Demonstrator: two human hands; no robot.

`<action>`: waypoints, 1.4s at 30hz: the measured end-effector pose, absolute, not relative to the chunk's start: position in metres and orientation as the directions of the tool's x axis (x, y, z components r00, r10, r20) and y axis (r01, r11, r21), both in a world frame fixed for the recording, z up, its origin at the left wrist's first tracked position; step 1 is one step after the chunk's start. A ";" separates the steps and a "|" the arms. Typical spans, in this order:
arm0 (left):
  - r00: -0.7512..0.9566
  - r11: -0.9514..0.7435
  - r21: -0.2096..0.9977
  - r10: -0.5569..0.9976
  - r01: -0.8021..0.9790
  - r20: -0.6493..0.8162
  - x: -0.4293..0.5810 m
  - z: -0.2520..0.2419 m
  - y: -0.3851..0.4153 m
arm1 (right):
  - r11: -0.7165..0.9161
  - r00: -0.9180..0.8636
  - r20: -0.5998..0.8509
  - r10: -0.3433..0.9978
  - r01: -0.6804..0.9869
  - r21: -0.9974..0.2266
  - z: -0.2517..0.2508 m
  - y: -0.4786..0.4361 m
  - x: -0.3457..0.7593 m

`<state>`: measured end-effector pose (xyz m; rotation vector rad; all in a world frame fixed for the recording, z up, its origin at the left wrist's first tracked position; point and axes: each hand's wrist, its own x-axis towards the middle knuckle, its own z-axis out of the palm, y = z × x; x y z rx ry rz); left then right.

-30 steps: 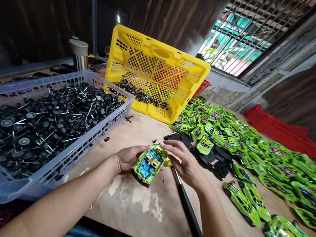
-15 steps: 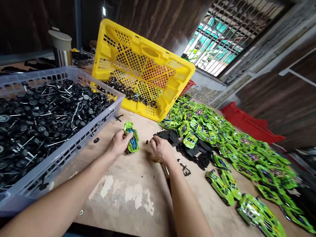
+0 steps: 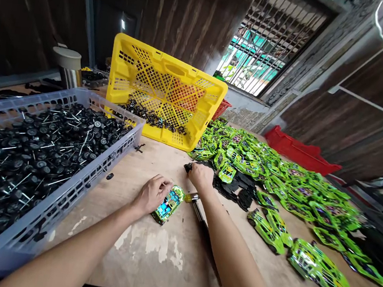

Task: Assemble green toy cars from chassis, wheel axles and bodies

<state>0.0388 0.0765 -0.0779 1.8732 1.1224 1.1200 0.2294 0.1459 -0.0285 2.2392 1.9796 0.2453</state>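
My left hand is closed at the left edge of a green toy car body. The car body is turned underside up, and blue shows inside it. My right hand reaches to the front left of several flat black toy car chassis. Its fingers are closed on a black plastic part, mostly hidden by the hand. Under my right wrist lies a slim tool with a yellow end, partly covered by the forearm.
At left stands a clear plastic basket of black wheels on axles. A tilted yellow crate with small black parts is behind. Green car bodies are heaped at right, assembled-looking cars nearer. A steel tumbler stands back left.
My left hand has brought the green car body nearer and to the right, turning it. My right hand has moved slightly right, onto the black parts.
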 end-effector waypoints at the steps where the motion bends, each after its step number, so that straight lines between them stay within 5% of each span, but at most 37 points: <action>1: 0.253 -0.406 0.853 0.907 0.327 0.335 0.038 -0.078 0.077 | -0.122 0.116 0.037 0.993 0.968 0.220 -0.026 0.147 0.232; 11: 0.115 -0.274 0.949 0.959 0.157 0.258 0.035 -0.072 0.086 | -0.215 0.175 0.272 0.946 0.969 0.122 0.050 0.129 0.260; 14: 0.151 0.005 0.991 0.988 -0.136 0.016 0.033 -0.066 0.087 | -0.068 0.164 0.294 0.942 0.948 -0.310 0.062 0.109 0.256; 16: 0.298 0.204 0.918 0.949 -0.339 -0.101 0.030 -0.059 0.086 | 0.052 0.131 0.224 0.966 0.749 -0.661 0.054 0.095 0.248; 20: 0.398 0.359 0.759 0.906 -0.543 -0.144 0.021 -0.049 0.090 | 0.005 0.170 0.077 0.982 0.390 -0.921 0.017 0.062 0.226; 23: 0.200 0.280 0.762 0.959 -0.584 -0.199 0.016 -0.050 0.097 | -0.046 0.090 -0.013 0.996 0.371 -0.928 -0.009 0.031 0.211; 27: 0.072 0.200 0.778 0.978 -0.595 -0.196 0.016 -0.055 0.103 | -0.070 -0.303 -0.238 0.923 0.476 -0.876 -0.033 0.006 0.195; 30: 0.031 0.159 0.764 0.983 -0.625 -0.180 0.017 -0.053 0.102 | -0.031 -0.220 -0.219 0.950 0.635 -0.772 -0.036 0.014 0.197; 33: 0.078 0.214 0.732 0.973 -0.647 -0.216 0.014 -0.046 0.099 | -0.002 -0.151 -0.170 0.974 0.742 -0.670 -0.024 0.027 0.207; 37: 0.201 0.432 0.679 0.897 -0.593 -0.395 0.011 -0.040 0.100 | 0.101 -0.375 -0.356 0.856 0.797 -0.596 -0.012 0.027 0.215; 42: 0.342 0.587 0.667 0.810 -0.460 -0.477 0.012 -0.047 0.102 | 0.004 -0.222 -0.286 0.932 0.795 -0.606 -0.015 0.009 0.223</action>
